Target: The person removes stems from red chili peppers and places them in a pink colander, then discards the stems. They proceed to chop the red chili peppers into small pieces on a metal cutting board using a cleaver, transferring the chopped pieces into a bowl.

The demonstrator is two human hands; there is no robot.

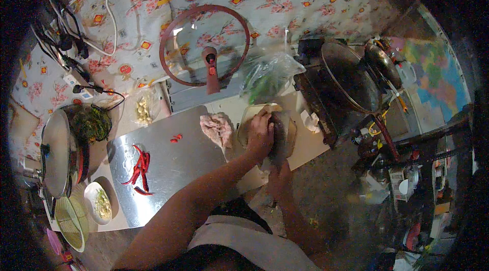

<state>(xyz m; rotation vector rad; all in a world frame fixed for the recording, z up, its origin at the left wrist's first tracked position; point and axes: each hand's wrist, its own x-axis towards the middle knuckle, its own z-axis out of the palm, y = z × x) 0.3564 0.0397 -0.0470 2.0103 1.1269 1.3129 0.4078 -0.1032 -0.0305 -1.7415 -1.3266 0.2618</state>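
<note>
Over a pale board or shallow tray (291, 142), my left hand (261, 130) lies with its fingers bent against a dark, broad, blurred object (280, 129), which looks like a cleaver blade. My right hand (279, 179) is closed at the near end of that object. What lies under my left fingers is hidden. A crumpled pinkish cloth (217, 129) is left of my left hand. Farther left, red chili peppers (142, 169) and a few small cut red pieces (176, 138) lie on a metal sheet (191, 145).
A clear bag of greens (263, 80) stands behind my hands. Right are a dark wok (349, 78) and crumpled tissue (310, 121). Left are a white bowl of chopped food (100, 203), a green basket (70, 219), a lidded pan (56, 154) and bagged garlic cloves (143, 110).
</note>
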